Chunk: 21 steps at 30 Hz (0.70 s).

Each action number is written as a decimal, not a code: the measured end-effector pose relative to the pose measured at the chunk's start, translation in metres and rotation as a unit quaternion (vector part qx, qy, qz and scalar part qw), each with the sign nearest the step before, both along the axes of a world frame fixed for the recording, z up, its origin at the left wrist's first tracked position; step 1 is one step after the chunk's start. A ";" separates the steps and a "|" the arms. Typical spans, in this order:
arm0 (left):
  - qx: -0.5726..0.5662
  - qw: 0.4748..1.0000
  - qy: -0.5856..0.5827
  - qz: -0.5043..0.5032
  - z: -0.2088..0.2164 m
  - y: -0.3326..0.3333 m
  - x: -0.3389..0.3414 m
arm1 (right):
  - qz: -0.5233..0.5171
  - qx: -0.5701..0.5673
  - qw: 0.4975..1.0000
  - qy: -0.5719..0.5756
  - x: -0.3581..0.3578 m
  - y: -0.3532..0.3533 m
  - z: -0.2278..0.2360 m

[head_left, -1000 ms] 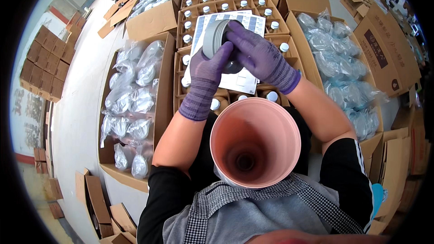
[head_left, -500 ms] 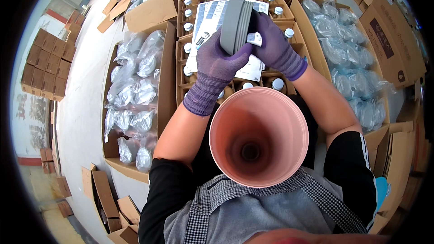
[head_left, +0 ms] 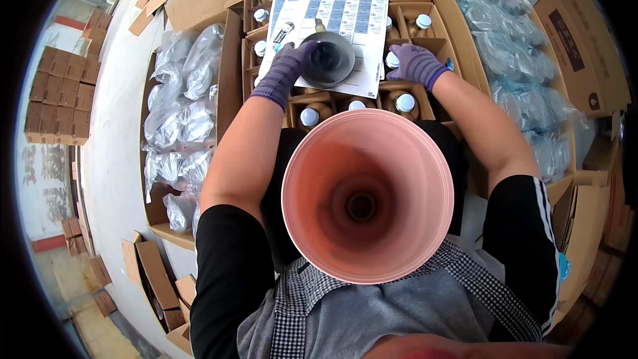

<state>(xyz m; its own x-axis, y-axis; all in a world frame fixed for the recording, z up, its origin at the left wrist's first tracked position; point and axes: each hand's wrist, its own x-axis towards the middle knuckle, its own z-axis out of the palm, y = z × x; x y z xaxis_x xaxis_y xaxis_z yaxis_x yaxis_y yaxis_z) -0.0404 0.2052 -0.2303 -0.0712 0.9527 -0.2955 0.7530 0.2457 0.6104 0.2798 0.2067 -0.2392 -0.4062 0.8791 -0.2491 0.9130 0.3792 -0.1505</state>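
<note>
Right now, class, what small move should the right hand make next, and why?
Probably grip and lift the white-capped bottle: the right hand is at its top, while the left hand holds the grey round container over the paper sheets.

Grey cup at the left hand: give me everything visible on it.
The grey cup is round and hollow, with a pale-lit, smooth-looking rim and walls darkening toward the middle; plastic or metal, hard to say. Its open mouth faces up toward the camera. The left hand holds it at its left side, fingers at the rim. It is over the lower part of the printed sheets; whether it rests on them can't be told. Its outside is mostly hidden.
</note>
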 end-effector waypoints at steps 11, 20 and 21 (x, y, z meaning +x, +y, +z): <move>-0.121 0.870 -0.465 0.107 0.068 -0.052 0.046 | -0.012 0.089 0.957 0.275 0.026 -0.025 0.184; -0.083 0.493 -0.810 -0.307 0.182 -0.066 0.115 | 0.433 0.282 0.847 0.121 -0.022 -0.218 0.326; -0.052 0.508 -0.807 -0.298 0.197 -0.074 0.115 | 0.462 0.310 0.821 0.130 -0.016 -0.220 0.318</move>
